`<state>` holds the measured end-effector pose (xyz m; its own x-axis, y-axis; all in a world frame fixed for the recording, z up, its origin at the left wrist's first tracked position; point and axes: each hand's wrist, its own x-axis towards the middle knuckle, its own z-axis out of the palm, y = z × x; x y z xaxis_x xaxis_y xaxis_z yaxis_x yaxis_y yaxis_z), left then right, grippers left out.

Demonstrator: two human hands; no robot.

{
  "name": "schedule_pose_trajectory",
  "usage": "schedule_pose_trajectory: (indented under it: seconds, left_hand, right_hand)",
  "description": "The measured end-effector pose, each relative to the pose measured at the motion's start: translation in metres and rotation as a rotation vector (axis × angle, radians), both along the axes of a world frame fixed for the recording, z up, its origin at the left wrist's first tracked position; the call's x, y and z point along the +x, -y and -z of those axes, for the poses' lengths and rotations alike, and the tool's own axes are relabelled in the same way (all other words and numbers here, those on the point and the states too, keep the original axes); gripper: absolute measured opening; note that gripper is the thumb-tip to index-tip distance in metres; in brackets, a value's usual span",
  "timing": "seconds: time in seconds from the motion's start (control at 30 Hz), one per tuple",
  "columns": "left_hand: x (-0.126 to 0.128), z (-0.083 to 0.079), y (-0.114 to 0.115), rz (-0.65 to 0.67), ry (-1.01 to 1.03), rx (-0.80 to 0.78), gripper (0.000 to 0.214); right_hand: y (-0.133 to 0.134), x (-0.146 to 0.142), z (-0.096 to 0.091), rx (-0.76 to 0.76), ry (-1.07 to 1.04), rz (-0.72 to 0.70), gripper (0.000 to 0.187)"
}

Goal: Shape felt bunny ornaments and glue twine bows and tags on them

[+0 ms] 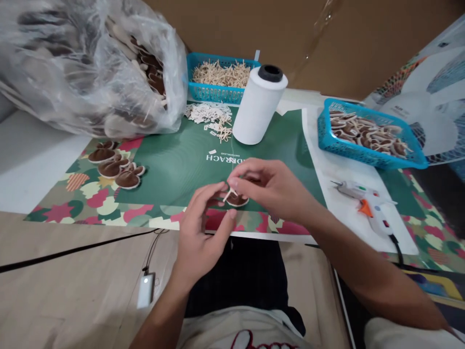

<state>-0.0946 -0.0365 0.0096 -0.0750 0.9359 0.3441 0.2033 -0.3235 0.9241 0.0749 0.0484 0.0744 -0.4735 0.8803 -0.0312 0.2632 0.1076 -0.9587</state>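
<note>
The right hand (272, 188) pinches what looks like a pale string (227, 196) over a brown patch (238, 200); the left hand (202, 224) curves beside it, thumb and fingers apart

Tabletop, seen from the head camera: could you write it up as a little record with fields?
Left hand: thumb and fingers apart, beside the brown piece
Right hand: fingertips pinching a pale cord
Far side: white spool, blue far basket of pale cords
Left: plastic bag
Right: glue gun on white board; blue right basket of brown pieces
</note>
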Motion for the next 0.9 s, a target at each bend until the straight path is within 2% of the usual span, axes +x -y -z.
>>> schedule_pose_trajectory:
  seconds: [0.1, 0.2, 0.27, 0.37, 0.47, 0.53, 0.6, 0.7, 0.83, 0.9]
  left_hand:
    - [0.004, 0.001, -0.003, 0.027, 0.010, -0.028, 0.037]
    - [0.002, 0.001, -0.012, 0.041, 0.022, -0.042, 0.033]
    - [-0.003, 0.000, -0.020, 0.025, 0.023, -0.026, 0.030]
    - [-0.013, 0.001, -0.030, -0.056, -0.063, -0.001, 0.028]
    - [-0.024, 0.002, -0.037, -0.104, -0.169, 0.001, 0.024]
    - [-0.029, -0.001, -0.045, -0.086, -0.221, 0.001, 0.020]
    - [-0.027, -0.009, -0.061, -0.008, -0.287, 0.038, 0.020]
    - [-0.008, -0.025, -0.101, 0.223, -0.460, 0.180, 0.035]
    - [0.041, -0.038, -0.164, 0.567, -0.630, 0.285, 0.051]
    - [0.066, -0.035, -0.189, 0.651, -0.652, 0.339, 0.036]
  right_hand:
    - [0.014, 0.009, 0.013, 0.092, -0.029, 0.102, 0.013]
    - [0.009, 0.014, 0.021, 0.122, -0.072, 0.179, 0.015]
    - [0.001, 0.016, 0.018, 0.147, -0.100, 0.206, 0.020]
    - [-0.017, 0.023, 0.002, 0.282, -0.126, 0.290, 0.019]
    - [-0.035, 0.041, -0.012, 0.412, -0.195, 0.463, 0.014]
    - [-0.041, 0.060, -0.013, 0.431, -0.200, 0.573, 0.014]
    - [-0.039, 0.082, -0.005, 0.370, -0.179, 0.621, 0.015]
    - [-0.021, 0.110, 0.012, 0.239, -0.177, 0.618, 0.024]
    - [0.007, 0.124, 0.023, 0.157, -0.164, 0.620, 0.033]
    - [0.016, 0.128, 0.023, 0.138, -0.160, 0.622, 0.033]
